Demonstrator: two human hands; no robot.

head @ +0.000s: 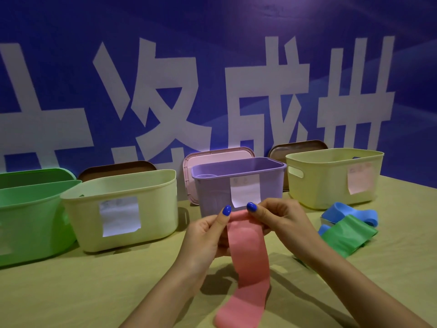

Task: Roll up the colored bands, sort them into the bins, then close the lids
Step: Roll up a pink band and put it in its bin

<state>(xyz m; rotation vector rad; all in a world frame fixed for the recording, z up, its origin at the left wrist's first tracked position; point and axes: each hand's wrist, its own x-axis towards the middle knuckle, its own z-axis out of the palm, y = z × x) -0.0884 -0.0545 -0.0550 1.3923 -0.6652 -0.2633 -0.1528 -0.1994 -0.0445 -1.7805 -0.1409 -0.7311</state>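
A pink band (pixel 248 261) hangs from both my hands down to the table. My left hand (pixel 205 235) and my right hand (pixel 281 221) pinch its top end between thumbs and fingers, in front of the purple bin (pixel 212 195). A green band (pixel 347 235) and a blue band (pixel 347 213) lie loose on the table at the right. Along the back stand the open bins: a green bin (pixel 28 223), a pale yellow bin (pixel 160 209), the purple one and a second yellow bin (pixel 319 183). Each carries a paper label.
Lids lean against the blue wall behind the bins: a green lid (pixel 35 175), a brown lid (pixel 115 168), a pink lid (pixel 212 153) and another brown lid (pixel 298 146). The tan table (pixel 94 292) stretches toward me.
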